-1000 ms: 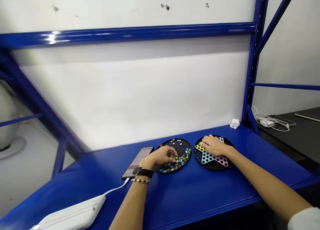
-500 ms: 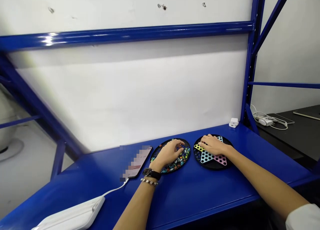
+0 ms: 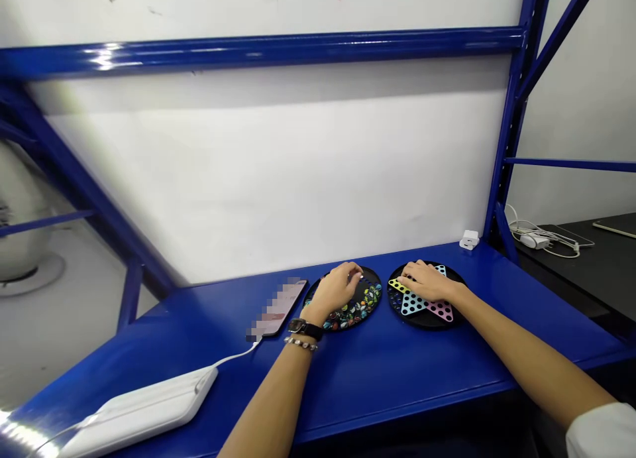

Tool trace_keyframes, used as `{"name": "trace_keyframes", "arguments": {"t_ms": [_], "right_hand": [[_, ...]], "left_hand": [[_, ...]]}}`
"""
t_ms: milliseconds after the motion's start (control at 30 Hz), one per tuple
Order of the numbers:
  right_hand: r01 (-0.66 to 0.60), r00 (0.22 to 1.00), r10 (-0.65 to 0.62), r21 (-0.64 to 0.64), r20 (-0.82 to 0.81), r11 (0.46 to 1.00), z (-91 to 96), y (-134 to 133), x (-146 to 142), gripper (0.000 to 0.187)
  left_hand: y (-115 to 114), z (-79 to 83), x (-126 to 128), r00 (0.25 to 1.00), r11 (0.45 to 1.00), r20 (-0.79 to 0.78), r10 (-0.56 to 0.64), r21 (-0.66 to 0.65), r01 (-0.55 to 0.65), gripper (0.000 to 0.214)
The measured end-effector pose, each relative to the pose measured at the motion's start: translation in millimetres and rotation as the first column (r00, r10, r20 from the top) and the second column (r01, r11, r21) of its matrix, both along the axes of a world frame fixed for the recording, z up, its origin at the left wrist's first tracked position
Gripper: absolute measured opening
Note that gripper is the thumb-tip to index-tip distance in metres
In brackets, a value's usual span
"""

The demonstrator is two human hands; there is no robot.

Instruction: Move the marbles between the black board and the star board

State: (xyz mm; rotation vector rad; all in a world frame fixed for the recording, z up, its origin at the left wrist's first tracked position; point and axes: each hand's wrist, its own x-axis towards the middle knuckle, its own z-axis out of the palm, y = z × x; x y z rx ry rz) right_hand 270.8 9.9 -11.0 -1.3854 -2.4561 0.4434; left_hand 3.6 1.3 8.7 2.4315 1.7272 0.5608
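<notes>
Two round black discs lie side by side on the blue shelf. The left tray holds several coloured marbles. My left hand rests over it, fingers curled down into the marbles at its far side; a watch and a bead bracelet are on that wrist. The right disc is a Chinese checkers board with yellow, light blue and pink triangles of holes. My right hand lies on the board's far left part, fingers bent down on it. What the fingertips hold is hidden.
A phone lies left of the marble tray, cabled to a white power bank at the front left. A small white charger sits at the back right. Blue rack posts stand behind; a black table with cables is to the right.
My left hand has moved from the tray's near left side across to its far edge. My right hand stays on the board. The view has tilted slightly.
</notes>
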Motion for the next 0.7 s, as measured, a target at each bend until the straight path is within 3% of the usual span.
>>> {"name": "trace_keyframes", "arguments": {"t_ms": [100,167,333,533,700], "right_hand": [[-0.002,1.0,0.002,-0.002,-0.007,1.0,-0.7,1.0,0.1,0.047],[-0.007,1.0,0.007,0.0,0.0,1.0,-1.7,2.0,0.2,0.048],[-0.011,1.0,0.011,0.008,0.013,1.0,-2.7,3.4,0.8,0.049],[-0.008,1.0,0.008,-0.005,0.009,1.0,-0.4,2.2,0.9,0.049],[-0.007,1.0,0.007,-0.01,0.001,1.0,-0.7,1.8,1.0,0.048]], "left_hand": [[2.7,7.8,-21.6,0.985,0.986,-0.061,0.162,-0.026,-0.164,0.028],[3.4,9.0,-31.5,0.974,0.974,-0.122,0.191,-0.097,-0.203,0.029],[5.0,1.0,-34.3,0.994,0.94,-0.104,0.016,-0.339,-0.051,0.038],[9.1,-7.4,-29.3,0.998,0.92,-0.044,-0.04,-0.392,0.02,0.028],[5.4,0.5,-28.0,0.996,0.925,0.006,-0.089,-0.37,0.085,0.03]]}}
